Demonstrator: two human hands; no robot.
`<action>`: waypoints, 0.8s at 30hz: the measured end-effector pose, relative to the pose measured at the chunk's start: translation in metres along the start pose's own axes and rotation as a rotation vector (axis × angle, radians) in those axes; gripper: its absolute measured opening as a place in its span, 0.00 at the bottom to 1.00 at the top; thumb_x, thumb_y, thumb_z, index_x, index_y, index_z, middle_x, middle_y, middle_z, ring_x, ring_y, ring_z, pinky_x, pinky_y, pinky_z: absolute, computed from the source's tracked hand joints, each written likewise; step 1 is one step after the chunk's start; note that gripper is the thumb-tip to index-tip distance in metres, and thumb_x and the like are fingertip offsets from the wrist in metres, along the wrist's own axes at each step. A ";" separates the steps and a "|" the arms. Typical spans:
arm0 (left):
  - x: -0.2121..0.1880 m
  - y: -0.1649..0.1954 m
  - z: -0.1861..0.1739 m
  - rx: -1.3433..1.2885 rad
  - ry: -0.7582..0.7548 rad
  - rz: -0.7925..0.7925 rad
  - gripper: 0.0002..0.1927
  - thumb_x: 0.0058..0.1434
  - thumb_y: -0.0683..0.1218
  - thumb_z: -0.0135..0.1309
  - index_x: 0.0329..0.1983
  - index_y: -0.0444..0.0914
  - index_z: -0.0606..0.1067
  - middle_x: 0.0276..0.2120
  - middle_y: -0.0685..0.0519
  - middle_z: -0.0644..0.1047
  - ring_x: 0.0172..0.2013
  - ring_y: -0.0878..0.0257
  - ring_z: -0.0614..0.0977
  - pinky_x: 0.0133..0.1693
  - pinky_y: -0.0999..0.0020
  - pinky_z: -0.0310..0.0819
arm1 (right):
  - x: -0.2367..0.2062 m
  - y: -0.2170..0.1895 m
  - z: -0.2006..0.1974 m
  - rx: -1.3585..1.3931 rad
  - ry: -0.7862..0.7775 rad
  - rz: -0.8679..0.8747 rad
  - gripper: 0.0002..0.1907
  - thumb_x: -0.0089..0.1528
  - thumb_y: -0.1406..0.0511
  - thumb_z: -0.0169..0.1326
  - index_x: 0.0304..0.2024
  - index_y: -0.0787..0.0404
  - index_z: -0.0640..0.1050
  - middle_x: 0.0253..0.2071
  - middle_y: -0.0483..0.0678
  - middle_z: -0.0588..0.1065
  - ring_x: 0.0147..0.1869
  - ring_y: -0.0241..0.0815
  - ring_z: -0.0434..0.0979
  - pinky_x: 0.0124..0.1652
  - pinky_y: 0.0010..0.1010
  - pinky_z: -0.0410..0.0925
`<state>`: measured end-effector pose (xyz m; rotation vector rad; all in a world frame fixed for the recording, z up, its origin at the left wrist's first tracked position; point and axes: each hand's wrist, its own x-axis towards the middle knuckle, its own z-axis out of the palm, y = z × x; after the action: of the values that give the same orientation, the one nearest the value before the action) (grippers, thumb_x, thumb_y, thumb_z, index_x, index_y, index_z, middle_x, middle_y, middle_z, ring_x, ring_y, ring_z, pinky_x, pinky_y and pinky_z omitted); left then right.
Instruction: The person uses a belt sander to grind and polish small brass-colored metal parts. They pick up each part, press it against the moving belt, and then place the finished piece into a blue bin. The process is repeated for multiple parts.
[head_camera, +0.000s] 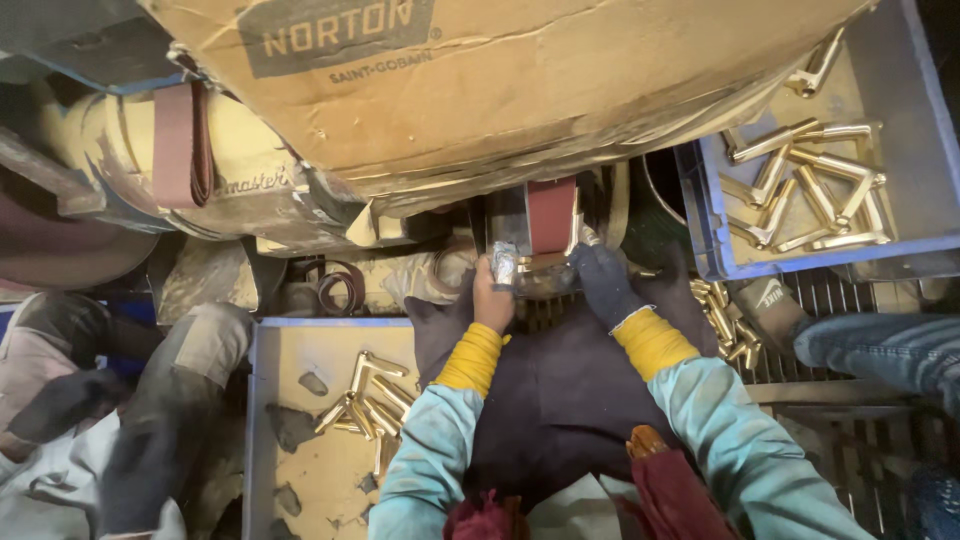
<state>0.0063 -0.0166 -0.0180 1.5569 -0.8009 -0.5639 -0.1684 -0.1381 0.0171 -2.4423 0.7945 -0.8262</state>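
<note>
My left hand (492, 300), with a shiny wrap on the thumb, and my right hand (603, 282), in a dark glove, together hold a small brass part (541, 263) up against the lower end of a reddish-brown sanding belt (551, 215). Both arms wear light teal sleeves with yellow cuffs. A dark cloth (560, 380) lies over my lap below the hands. The part is mostly hidden between the fingers.
A blue tray (262, 400) at lower left holds several brass elbow fittings (368, 405). Another blue tray (905, 200) at upper right holds more brass fittings (810, 185). A cardboard sheet (520, 90) covers the machine above. Another person's shoe (768, 300) and jeans-clad leg (880, 350) are at right.
</note>
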 end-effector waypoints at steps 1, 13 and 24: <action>0.001 -0.003 0.000 -0.026 -0.013 -0.006 0.06 0.69 0.39 0.49 0.47 0.34 0.71 0.37 0.51 0.76 0.36 0.64 0.77 0.40 0.68 0.73 | 0.000 0.000 0.002 -0.025 0.007 0.005 0.12 0.67 0.69 0.42 0.45 0.64 0.77 0.42 0.56 0.76 0.45 0.52 0.77 0.45 0.39 0.69; 0.033 0.001 0.007 -0.295 -0.105 -0.812 0.15 0.69 0.48 0.40 0.34 0.37 0.74 0.19 0.54 0.70 0.14 0.65 0.66 0.16 0.67 0.56 | 0.009 -0.004 0.006 0.077 -0.015 0.077 0.12 0.73 0.65 0.42 0.46 0.63 0.76 0.43 0.55 0.74 0.47 0.49 0.74 0.47 0.37 0.67; 0.006 0.020 0.001 -0.397 -0.144 -0.445 0.17 0.63 0.43 0.41 0.53 0.39 0.75 0.29 0.55 0.80 0.24 0.68 0.76 0.24 0.71 0.68 | -0.028 -0.019 -0.025 -0.166 0.037 -0.198 0.07 0.71 0.69 0.46 0.48 0.61 0.75 0.46 0.57 0.76 0.51 0.53 0.77 0.52 0.38 0.71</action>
<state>0.0060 -0.0225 0.0018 1.3325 -0.4070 -1.1002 -0.1959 -0.1120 0.0348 -2.6941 0.6652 -0.9122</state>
